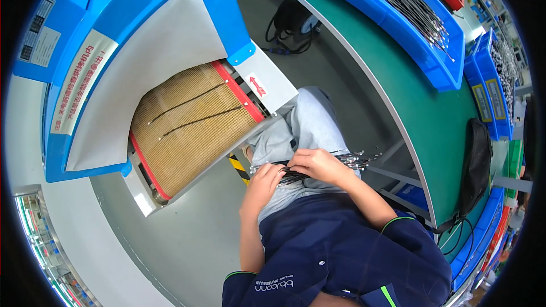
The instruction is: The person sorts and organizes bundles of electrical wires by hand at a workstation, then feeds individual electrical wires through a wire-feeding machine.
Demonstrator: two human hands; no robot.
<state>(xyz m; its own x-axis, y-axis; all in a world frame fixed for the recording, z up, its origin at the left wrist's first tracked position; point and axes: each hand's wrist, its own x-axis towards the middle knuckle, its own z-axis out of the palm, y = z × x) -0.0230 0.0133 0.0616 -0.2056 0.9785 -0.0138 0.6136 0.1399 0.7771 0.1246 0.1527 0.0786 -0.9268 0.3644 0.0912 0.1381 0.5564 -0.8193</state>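
Here, close to our body, we hold a bundle of thin black cables [318, 166] across our lap, over the grey trousers [304, 125]. Our left hand [263, 185] has its fingers curled around the near end of the bundle, and our right hand [319, 165] lies over the middle, its fingers closed on the strands. The metal-tipped ends [359, 160] fan out to the right of the right hand.

Just beyond our knees sits the mesh conveyor belt [193, 128] of a blue machine [142, 0], edged in red. Two single black cables [196, 109] lie apart on the belt, stretched along it.

To our right curves the green desk [409, 85]. A black pouch [476, 162] rests on it near its outer edge. Farther off, a long blue tray [392, 23] holds many more black cables, with further blue trays [489, 85] beside it.
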